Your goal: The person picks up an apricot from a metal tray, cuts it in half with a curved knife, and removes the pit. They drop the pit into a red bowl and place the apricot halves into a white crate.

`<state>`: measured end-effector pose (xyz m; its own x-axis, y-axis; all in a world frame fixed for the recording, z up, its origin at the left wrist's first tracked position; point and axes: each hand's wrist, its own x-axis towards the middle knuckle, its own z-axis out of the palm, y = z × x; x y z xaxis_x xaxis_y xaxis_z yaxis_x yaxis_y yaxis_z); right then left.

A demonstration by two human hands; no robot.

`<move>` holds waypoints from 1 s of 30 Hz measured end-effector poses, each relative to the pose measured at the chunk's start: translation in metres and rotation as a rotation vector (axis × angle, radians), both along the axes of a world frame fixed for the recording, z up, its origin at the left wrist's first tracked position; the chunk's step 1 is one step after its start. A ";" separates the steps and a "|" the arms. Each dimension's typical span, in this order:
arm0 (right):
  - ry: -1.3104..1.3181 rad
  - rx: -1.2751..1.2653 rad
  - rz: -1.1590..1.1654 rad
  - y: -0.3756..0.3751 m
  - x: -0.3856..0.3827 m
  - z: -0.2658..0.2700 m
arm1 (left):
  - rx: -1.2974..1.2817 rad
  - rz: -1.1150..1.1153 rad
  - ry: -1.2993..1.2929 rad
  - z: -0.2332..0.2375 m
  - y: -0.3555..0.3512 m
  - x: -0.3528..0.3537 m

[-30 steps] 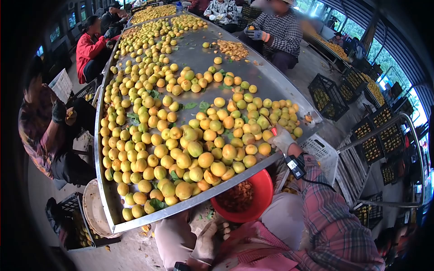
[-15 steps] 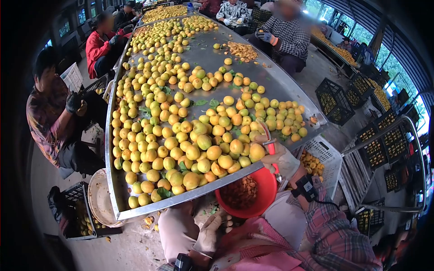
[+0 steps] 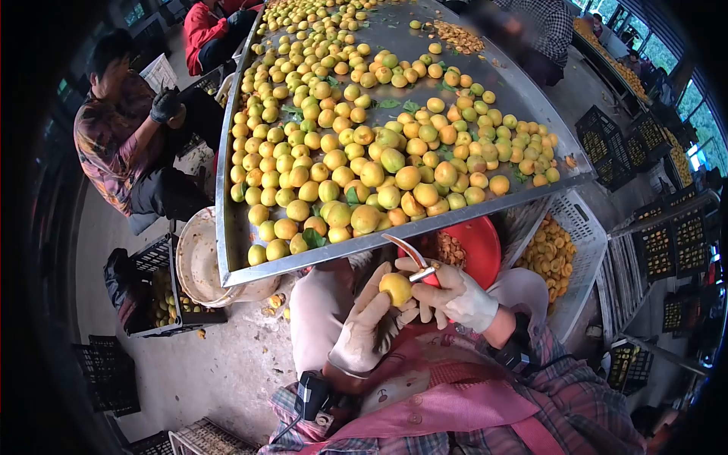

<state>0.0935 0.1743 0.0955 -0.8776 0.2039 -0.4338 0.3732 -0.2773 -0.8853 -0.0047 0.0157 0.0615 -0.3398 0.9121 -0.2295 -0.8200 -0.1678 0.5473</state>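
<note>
In front of my lap, my left hand [image 3: 361, 331], in a pale work glove, pinches a yellow apricot [image 3: 396, 289] between thumb and fingers. My right hand [image 3: 464, 300], gloved too, is closed round the red handle of a curved-blade knife [image 3: 406, 250]. The hooked blade points up and left, just above the apricot, and the knife's metal collar sits right by the fruit. Behind both hands, partly hidden by the right one, is a red bowl [image 3: 485, 254] with brown pits in it. Many apricots [image 3: 326, 189] lie spread over the metal table [image 3: 523, 91].
A white crate [image 3: 580, 284] of halved apricots stands right of my knee. Left of the table are a pale basin [image 3: 199, 262] and a black crate [image 3: 144, 284] with fruit. A person [image 3: 125, 144] sits at the left; others sit further along. The table's metal edge [image 3: 341, 248] runs close ahead.
My right hand has drawn back from the fruit pile to my lap with the knife and an apricot. My left hand has risen to meet it and now holds the apricot. The view has tilted down.
</note>
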 end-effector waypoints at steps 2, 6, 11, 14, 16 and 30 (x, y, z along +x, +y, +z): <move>0.045 -0.001 -0.105 -0.009 0.009 0.000 | 0.071 0.093 -0.238 0.007 -0.004 0.005; 0.116 -0.027 -0.199 -0.034 0.029 0.005 | 0.083 0.098 -0.327 -0.006 -0.015 0.009; 0.150 0.429 -0.118 -0.052 0.036 0.020 | 0.159 0.028 -0.195 0.001 -0.016 0.020; 0.219 0.502 -0.149 -0.054 0.039 0.021 | 0.187 0.008 -0.143 0.009 -0.014 0.027; 0.268 0.588 -0.161 -0.054 0.040 0.017 | 0.208 0.007 -0.130 0.009 -0.014 0.029; 0.301 0.930 -0.131 -0.060 0.055 0.029 | 0.236 -0.080 0.266 0.020 -0.023 0.036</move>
